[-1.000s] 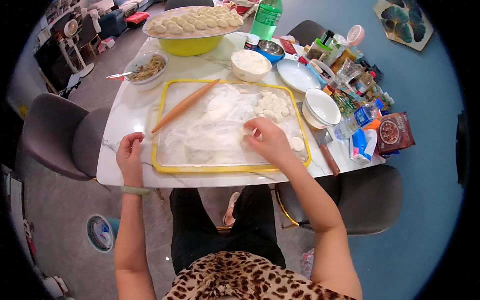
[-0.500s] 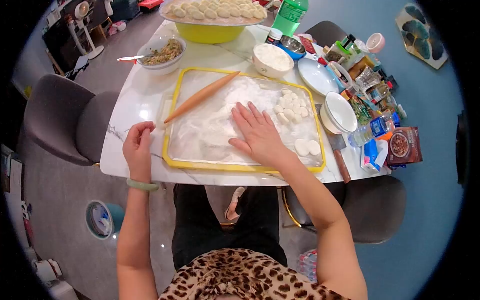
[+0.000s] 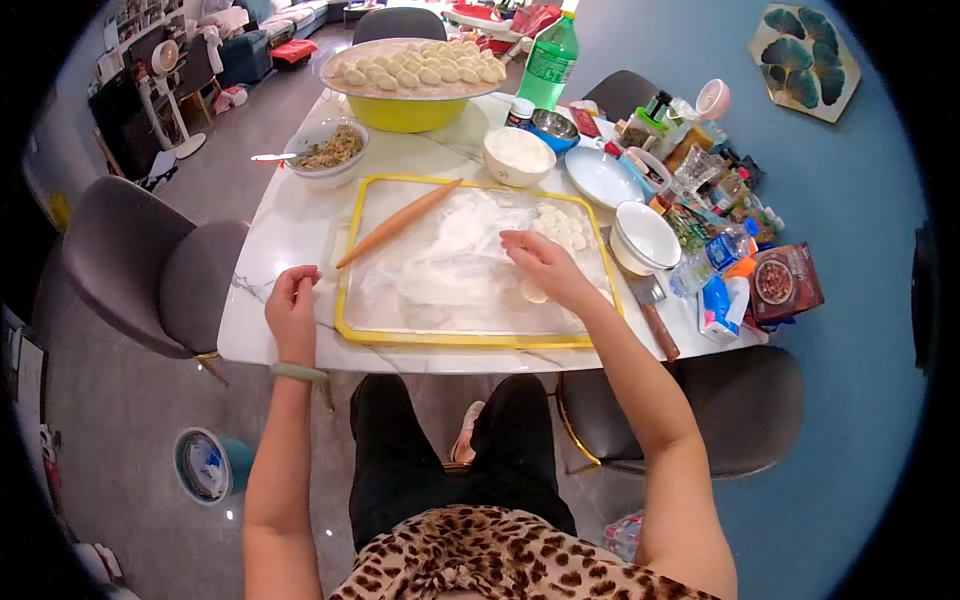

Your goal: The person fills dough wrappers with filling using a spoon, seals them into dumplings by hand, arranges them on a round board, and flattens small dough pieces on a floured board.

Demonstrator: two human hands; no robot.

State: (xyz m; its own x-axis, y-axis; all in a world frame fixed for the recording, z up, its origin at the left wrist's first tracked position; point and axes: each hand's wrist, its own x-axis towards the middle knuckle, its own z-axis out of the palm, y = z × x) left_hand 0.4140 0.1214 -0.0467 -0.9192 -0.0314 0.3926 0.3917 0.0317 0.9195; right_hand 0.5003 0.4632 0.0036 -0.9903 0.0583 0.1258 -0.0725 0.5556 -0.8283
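My right hand (image 3: 547,267) hovers over the right half of a yellow-rimmed board (image 3: 349,310), fingers stretched to the left and nothing visible in them. Just below it lies a flattened dough round (image 3: 533,291), partly covered by the hand. Behind the hand are several small dough pieces (image 3: 562,226). White flour (image 3: 450,255) coats the middle of the board. My left hand (image 3: 292,310), its fingers curled in and apparently empty, is beside the board's left edge. A tapered wooden rolling pin (image 3: 400,222) lies slanted across the upper left of the board.
Behind the board are a bowl of filling (image 3: 332,155), a flour bowl (image 3: 519,156) and a tray of dumplings (image 3: 420,68) on a yellow basin (image 3: 408,113). To the right are a cleaver (image 3: 657,325), a white bowl (image 3: 645,238), a plate (image 3: 604,177) and crowded bottles.
My right hand, flat on the floured board before, has lifted and turned with its fingers leftward; a flattened round now shows beneath it. My left hand stays beside the board. The view has tilted up.
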